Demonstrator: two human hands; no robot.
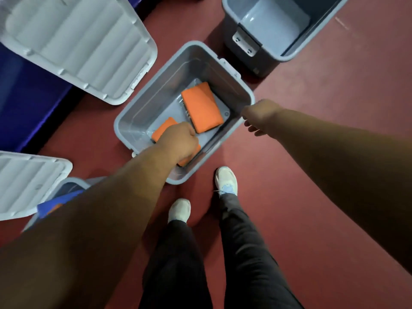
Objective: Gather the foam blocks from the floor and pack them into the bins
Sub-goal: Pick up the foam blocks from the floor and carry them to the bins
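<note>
L hand (178, 141) in gray bin (142, 103), clamped on orange foam block (161, 130), 2nd block (201, 108) beside, R hand (260, 117) at rim, grip unclear

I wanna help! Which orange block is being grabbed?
The near foam block, held by the left grip; the far foam block lies untouched in the grey bin.

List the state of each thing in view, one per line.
Middle bin, open, two blocks inside.
Far foam block, lying flat in it.
Near foam block, gripped by left hand.
Right hand, at bin rim, grip unclear.
Far bin, open, no blocks visible.
Big lid, off, underside up.
</note>
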